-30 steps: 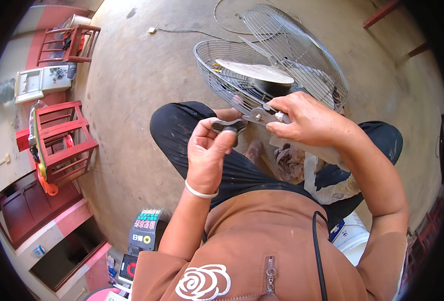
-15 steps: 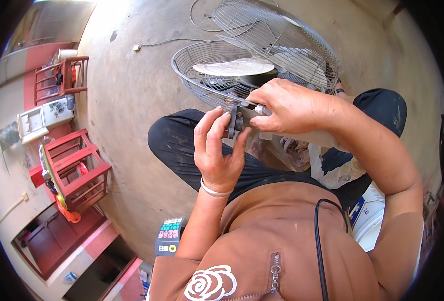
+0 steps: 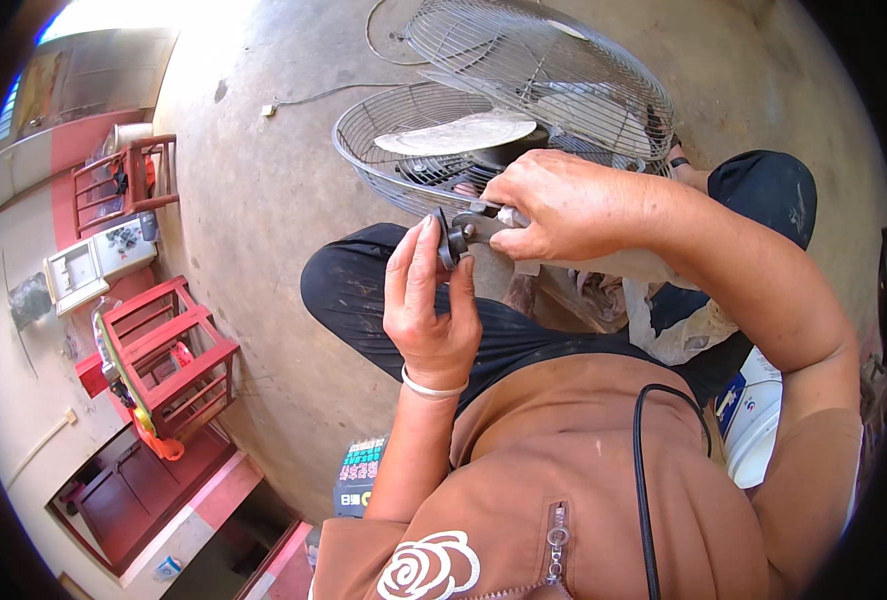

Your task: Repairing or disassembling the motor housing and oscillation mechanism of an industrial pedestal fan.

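Note:
My left hand [image 3: 431, 315] is closed on a small black knob-like part [image 3: 451, 240], pinching it between thumb and fingers above my left thigh. Opposite it, my right hand [image 3: 563, 205] grips a grey metal tool [image 3: 483, 228]; its exact kind is mostly hidden by the fingers. The tool's end meets the stem of the black part. Just beyond both hands lies a fan's wire cage [image 3: 368, 165] with a whitish blade [image 3: 458, 134] inside. A second wire grille [image 3: 493, 45] leans over it at a tilt.
A pale cable with a plug [image 3: 268, 110] lies on the concrete floor. Red wooden stools [image 3: 178, 345] stand along the left wall. A crumpled cloth [image 3: 601, 300] and a plastic bag [image 3: 668, 345] are between my legs. A white bucket [image 3: 758, 430] is at my right, a box [image 3: 358, 470] at my left.
The black part has tipped, and the grey tool's end now shows against its stem. Both hands keep their grip. The whole view has shifted slightly.

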Available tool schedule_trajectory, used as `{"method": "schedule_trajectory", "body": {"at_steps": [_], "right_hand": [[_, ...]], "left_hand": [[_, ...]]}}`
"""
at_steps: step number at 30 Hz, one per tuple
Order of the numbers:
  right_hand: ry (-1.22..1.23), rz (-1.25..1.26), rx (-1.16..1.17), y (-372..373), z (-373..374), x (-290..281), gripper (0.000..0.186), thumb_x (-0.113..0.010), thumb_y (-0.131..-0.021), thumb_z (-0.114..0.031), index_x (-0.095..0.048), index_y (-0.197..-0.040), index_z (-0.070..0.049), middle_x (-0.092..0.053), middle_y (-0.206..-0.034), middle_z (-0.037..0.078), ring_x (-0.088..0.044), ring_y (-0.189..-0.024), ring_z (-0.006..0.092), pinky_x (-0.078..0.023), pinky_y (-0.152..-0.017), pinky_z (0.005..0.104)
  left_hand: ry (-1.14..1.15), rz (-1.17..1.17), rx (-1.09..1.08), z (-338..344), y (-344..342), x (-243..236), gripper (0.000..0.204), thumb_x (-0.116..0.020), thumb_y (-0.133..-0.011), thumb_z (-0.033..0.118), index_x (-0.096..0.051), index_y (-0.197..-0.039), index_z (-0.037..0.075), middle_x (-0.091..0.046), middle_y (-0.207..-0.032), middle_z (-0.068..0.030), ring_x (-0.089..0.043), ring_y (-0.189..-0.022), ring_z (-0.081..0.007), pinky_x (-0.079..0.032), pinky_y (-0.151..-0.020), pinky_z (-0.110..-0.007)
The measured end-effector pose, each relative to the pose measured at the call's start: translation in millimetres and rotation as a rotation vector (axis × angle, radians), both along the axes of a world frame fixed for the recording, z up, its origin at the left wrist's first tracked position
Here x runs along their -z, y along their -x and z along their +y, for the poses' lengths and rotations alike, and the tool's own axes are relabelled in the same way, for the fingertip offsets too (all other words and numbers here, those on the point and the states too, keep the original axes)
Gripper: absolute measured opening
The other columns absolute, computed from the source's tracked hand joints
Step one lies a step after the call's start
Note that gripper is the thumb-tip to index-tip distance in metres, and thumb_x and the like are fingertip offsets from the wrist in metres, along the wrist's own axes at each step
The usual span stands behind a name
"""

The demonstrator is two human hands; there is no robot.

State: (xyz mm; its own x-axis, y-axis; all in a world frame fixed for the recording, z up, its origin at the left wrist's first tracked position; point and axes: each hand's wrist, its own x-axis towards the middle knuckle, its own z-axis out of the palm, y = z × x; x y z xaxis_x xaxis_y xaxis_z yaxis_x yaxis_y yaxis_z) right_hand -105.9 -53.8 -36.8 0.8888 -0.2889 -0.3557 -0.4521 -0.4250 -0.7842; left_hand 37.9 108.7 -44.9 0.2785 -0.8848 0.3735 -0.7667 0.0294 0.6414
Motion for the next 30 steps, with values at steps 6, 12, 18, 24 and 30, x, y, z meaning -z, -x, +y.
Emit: {"method": "schedule_trajectory", "body": {"at_steps": [6,12,18,24,30], "right_hand": [[-0.026,0.031,-0.016,-3.7,0.0,-5.1,0.039,-0.065,-0.083,-0.031,-0.066,-0.098,0.005,-0.066,-0.093,0.026,-0.061,-0.101,0.0418,-0.048,-0.093,0.0483],[0.052,-0.099,0.061,-1.8,4.5,-0.6,0.034,-0.067,-0.081,-0.025,-0.070,-0.087,0.009,-0.068,-0.084,0.029,-0.070,-0.088,0.0389,-0.055,-0.084,0.0443],[0.007,-0.105,0.048,-2.0,3.3,-0.1,0.031,-0.065,-0.079,-0.023,-0.066,-0.087,0.007,-0.065,-0.081,0.029,-0.065,-0.087,0.0449,-0.052,-0.082,0.0493],[-0.005,-0.131,0.073,1.5,5.0,0.9,0.030,-0.065,-0.078,-0.022,-0.066,-0.086,0.007,-0.065,-0.080,0.029,-0.065,-0.087,0.0450,-0.051,-0.082,0.0498],[-0.007,-0.110,0.058,1.8,4.9,1.5,0.030,-0.065,-0.079,-0.022,-0.065,-0.088,0.006,-0.065,-0.083,0.028,-0.065,-0.089,0.0445,-0.051,-0.082,0.0498]], "left_hand": [[-0.034,0.025,0.021,1.1,-11.0,-6.5,0.040,-0.075,-0.082,-0.007,-0.068,-0.121,0.001,-0.065,-0.116,-0.0154,-0.067,-0.089,-0.0190,-0.056,-0.078,-0.028],[0.020,0.019,0.073,-6.5,-9.0,-12.8,0.043,-0.080,-0.072,-0.010,-0.073,-0.111,0.007,-0.062,-0.109,-0.0109,-0.066,-0.087,-0.0195,-0.057,-0.074,-0.030],[-0.100,-0.161,0.126,-14.0,-6.8,-30.4,0.044,-0.079,-0.069,-0.012,-0.074,-0.110,0.005,-0.061,-0.108,-0.0129,-0.064,-0.087,-0.0211,-0.055,-0.075,-0.030],[-0.010,-0.232,0.182,-11.0,-12.2,-20.1,0.045,-0.084,-0.066,-0.008,-0.076,-0.108,0.006,-0.059,-0.101,-0.0112,-0.063,-0.084,-0.0208,-0.055,-0.070,-0.028],[-0.131,-0.094,0.073,-18.3,-0.1,-32.4,0.041,-0.083,-0.069,-0.008,-0.075,-0.107,0.005,-0.056,-0.093,-0.0092,-0.060,-0.075,-0.0161,-0.053,-0.062,-0.025]]}}
